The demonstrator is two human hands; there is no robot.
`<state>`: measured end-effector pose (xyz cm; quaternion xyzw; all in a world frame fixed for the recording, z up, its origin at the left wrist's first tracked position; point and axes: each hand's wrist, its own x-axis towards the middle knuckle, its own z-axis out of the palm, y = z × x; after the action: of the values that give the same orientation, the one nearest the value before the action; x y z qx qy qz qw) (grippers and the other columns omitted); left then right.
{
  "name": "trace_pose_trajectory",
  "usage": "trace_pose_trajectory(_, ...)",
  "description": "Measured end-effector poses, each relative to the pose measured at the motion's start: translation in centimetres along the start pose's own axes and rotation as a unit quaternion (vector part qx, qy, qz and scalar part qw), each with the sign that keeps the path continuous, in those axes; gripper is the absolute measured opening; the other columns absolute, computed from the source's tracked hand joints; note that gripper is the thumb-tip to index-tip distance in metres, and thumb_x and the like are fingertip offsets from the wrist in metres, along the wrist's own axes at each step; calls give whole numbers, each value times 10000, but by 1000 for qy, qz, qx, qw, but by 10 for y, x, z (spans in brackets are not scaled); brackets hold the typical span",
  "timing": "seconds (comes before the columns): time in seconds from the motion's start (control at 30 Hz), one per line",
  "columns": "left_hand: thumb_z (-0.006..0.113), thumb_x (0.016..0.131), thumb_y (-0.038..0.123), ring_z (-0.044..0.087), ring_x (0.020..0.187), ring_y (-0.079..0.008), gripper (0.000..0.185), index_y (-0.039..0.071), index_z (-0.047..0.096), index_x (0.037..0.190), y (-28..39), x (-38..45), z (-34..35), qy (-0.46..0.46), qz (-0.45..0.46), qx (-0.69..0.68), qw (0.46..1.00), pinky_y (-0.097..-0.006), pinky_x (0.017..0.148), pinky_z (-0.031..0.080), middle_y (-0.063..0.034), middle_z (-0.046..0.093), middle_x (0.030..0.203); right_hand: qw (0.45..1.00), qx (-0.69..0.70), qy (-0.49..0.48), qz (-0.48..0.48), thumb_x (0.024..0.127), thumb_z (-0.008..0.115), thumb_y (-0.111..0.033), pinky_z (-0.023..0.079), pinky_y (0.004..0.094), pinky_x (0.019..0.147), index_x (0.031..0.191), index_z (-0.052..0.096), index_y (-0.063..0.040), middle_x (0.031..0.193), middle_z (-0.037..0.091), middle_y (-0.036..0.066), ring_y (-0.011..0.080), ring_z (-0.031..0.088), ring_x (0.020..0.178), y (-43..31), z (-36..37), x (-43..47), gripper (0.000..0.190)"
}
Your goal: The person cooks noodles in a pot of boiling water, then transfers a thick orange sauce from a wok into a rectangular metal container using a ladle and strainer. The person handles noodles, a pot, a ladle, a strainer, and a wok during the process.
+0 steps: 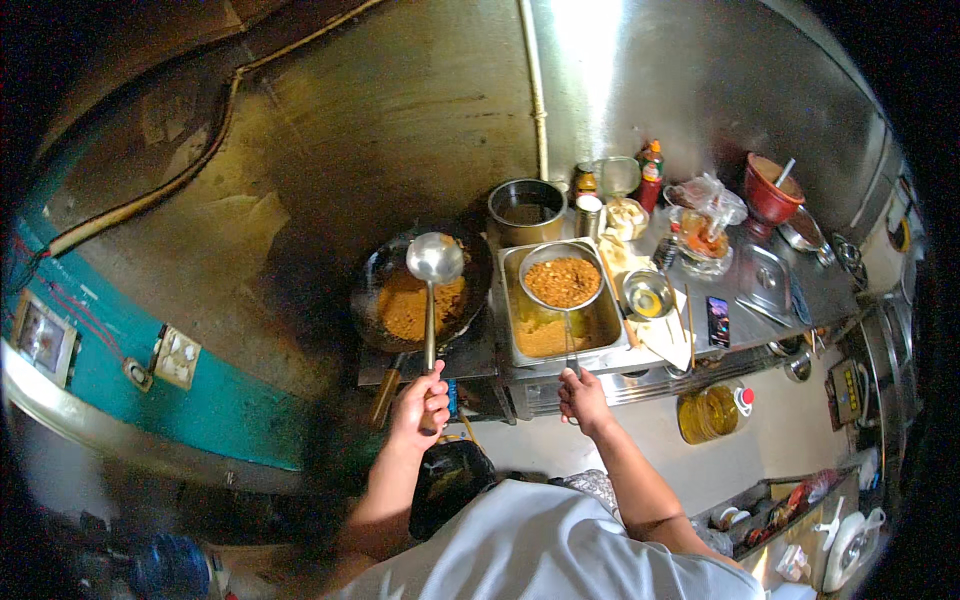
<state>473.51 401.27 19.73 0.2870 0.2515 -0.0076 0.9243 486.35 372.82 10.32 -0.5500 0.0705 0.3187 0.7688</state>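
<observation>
My left hand (421, 405) is closed around the long handle of a metal ladle (435, 259). The ladle's bowl is over a dark wok (367, 262) that contains a brown, crumbly food (409, 307). In my right hand (583, 399) is the handle of a round wire-mesh strainer (564, 306), filled with coarse orange-brown bits (562, 282). The strainer is above a rectangular steel pan (512, 330). Lighter, finer crumbs (544, 337) lie in the near part of that pan, with yellowish liquid beside them. Whether the strainer touches the pan's rim, I cannot tell.
Behind the pan stands a deep metal pot (528, 187). To the right are a small steel bowl (648, 294), sauce bottles (651, 176), a phone (718, 322), a bagged container (705, 232) and a red mortar (772, 187). A large oil jug (712, 414) is on the floor.
</observation>
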Motion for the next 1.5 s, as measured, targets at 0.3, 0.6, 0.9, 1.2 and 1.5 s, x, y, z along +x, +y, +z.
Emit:
trace_pose_trajectory(0.3, 549, 986, 119, 519, 579, -117, 103, 101, 496, 899, 12, 50, -29, 184, 152, 160, 958, -327, 464, 444, -3, 505, 724, 999, -42, 8, -9, 1050, 506, -317, 420, 320, 350, 999, 483, -105, 629, 429, -3, 125, 373, 394, 9, -1, 0, 219)
trace_pose_trajectory(0.6, 575, 993, 155, 465, 557, -47, 133, 113, 483, 906, 18, 83, -27, 87, 66, 30, 994, -226, 477, 371, 46, 497, 722, 1000, -14, -3, 7, 1044, 524, -312, 408, 315, 350, 1000, 480, -119, 604, 414, -9, 125, 365, 389, 11, -3, -1, 202)
trace_pose_trajectory(0.9, 515, 1011, 100, 519, 596, -85, 356, -97, 456, 1302, 25, 87, -18, -192, -97, -344, 914, -235, 517, 463, -14, 507, 795, 1000, 2, 13, 14, 1050, 517, -276, 428, 323, 348, 995, 475, -103, 642, 442, 13, 134, 390, 403, 7, -7, -8, 186)
trace_pose_trajectory(1.2, 479, 1032, 136, 498, 603, -60, 360, -87, 478, 1314, 44, 30, 32, -176, -124, -247, 945, -229, 498, 452, -11, 507, 808, 1000, -8, 5, 5, 1044, 530, -323, 435, 321, 366, 988, 470, -89, 619, 415, -1, 130, 394, 408, 11, -9, -3, 249)
trace_pose_trajectory(1.5, 452, 1046, 157, 504, 590, -57, 386, -65, 442, 1362, 45, -25, 75, -174, -195, -203, 944, -233, 438, 478, -11, 483, 821, 1000, -17, 0, 5, 1044, 539, -275, 444, 345, 368, 1020, 493, -56, 640, 462, 27, 146, 411, 408, 13, -3, -1, 225)
